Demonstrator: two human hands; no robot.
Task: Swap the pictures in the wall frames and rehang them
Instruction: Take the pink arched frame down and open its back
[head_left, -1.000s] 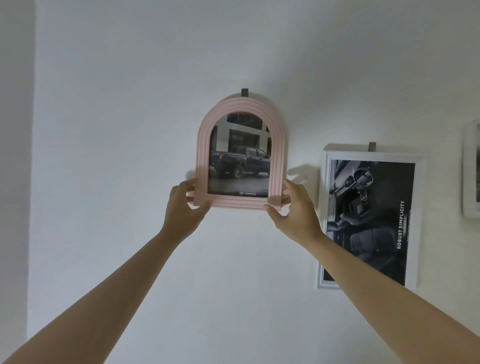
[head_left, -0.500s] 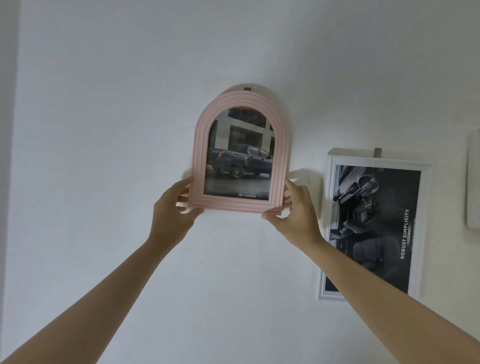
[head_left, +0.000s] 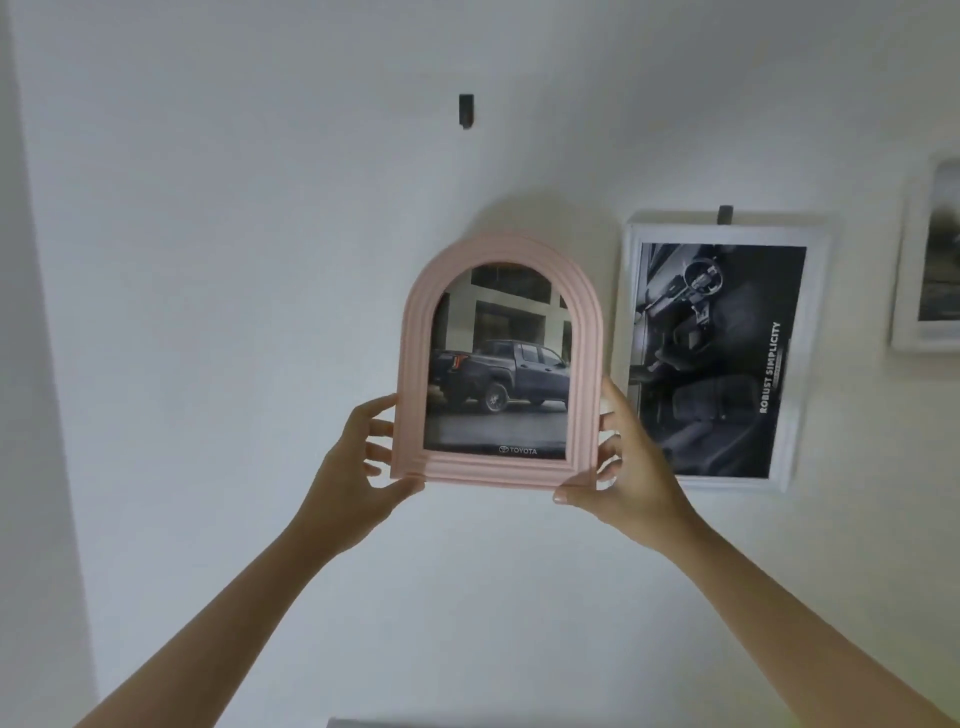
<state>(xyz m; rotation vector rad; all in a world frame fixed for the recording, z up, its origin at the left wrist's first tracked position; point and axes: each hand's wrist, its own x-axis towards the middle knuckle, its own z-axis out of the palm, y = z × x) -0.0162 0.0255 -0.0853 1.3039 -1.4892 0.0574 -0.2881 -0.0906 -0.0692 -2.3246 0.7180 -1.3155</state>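
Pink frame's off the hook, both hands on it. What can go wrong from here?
1. The left hand and right hand grip only the bottom corners of the pink arched frame; its tall top is unsupported, so it might tip or slip.
2. The right hand sits close to the white frame, which hangs on one hook; a bump could knock it askew or off.
3. The bare hook is small, so rehanging may miss.

Far-right frame (head_left: 930, 254) runs off the edge, its picture a blur. Grey shape (head_left: 384, 723) at the bottom, cut off, unidentifiable.
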